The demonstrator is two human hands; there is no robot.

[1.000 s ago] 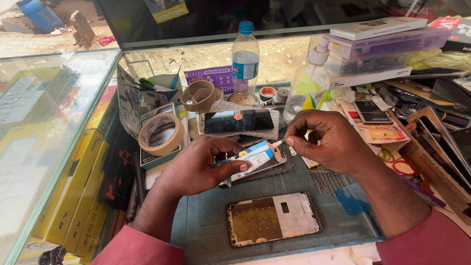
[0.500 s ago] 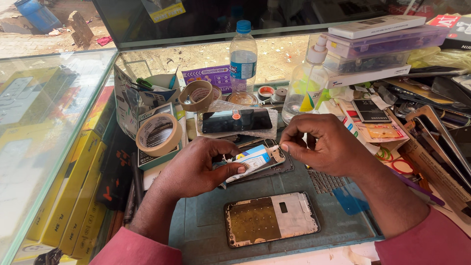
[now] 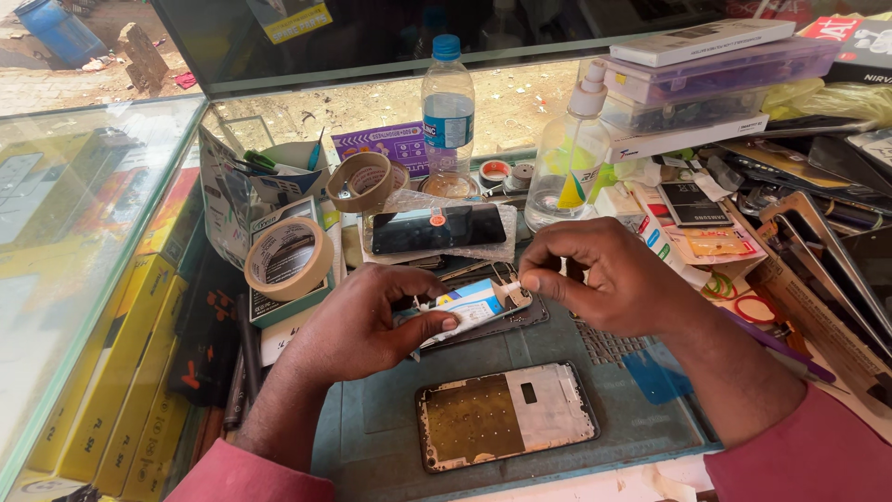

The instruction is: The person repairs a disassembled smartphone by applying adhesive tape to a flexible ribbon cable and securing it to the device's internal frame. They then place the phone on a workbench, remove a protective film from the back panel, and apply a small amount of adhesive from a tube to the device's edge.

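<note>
Phone part held between both hands above the blue mat.

The phone part (image 3: 474, 305) lies tilted between the hands: the left hand (image 3: 367, 321) grips its lower left end, thumb pressed on top; the right hand (image 3: 609, 279) pinches its upper right corner. Just below on the mat (image 3: 650, 409) lies an open phone frame (image 3: 506, 416); tape rolls (image 3: 288, 257) and a water bottle (image 3: 448, 112) stand behind on the tabletop.

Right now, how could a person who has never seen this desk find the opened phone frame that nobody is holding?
Start at the blue-green work mat in front of the person. The phone frame lies flat on it, below both hands and nearest the camera. Unlike the dark-screened phone farther back near the water bottle, it shows a bare inside, golden on the left and white on the right.
</note>
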